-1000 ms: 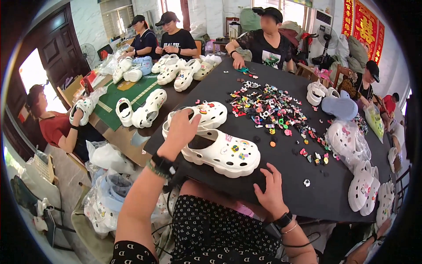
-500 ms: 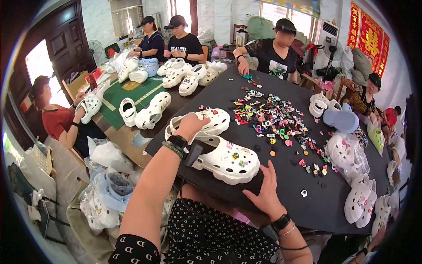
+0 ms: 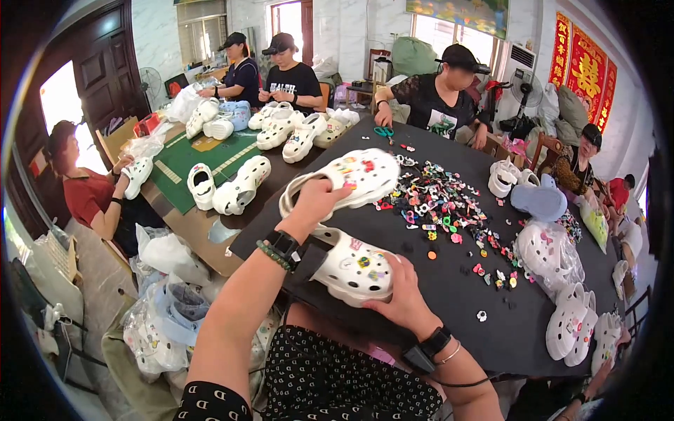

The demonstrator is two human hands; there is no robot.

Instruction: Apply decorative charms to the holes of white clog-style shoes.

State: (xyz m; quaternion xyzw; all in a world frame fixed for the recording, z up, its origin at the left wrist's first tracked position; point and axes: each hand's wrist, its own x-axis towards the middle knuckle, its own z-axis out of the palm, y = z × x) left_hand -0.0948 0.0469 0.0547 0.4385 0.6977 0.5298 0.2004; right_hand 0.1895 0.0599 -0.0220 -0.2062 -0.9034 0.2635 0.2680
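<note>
My left hand (image 3: 317, 206) is closed around the side of a white clog (image 3: 375, 177), which is tilted with its holed upper and colourful charms showing. Nearer to me, a second white clog (image 3: 351, 275) rests at the table edge, with several charms on its upper. My right hand (image 3: 407, 296) grips its toe, fingers over the top and thumb low along the front. My left wrist partly covers its heel end. Beyond the clogs, a heap of small colourful shoe charms (image 3: 439, 200) is spread over the black table (image 3: 421, 337).
Bagged clogs (image 3: 551, 252) and a loose white pair (image 3: 572, 326) lie along the table's right side. More clogs (image 3: 228, 186) stand on the green mat (image 3: 184, 184) at left. Across the table a person's hand is at teal scissors (image 3: 383, 131). Other people sit around.
My left hand has lifted the far clog and shifted it right, tilting it. My right hand, open beside the near clog before, has closed on its toe.
</note>
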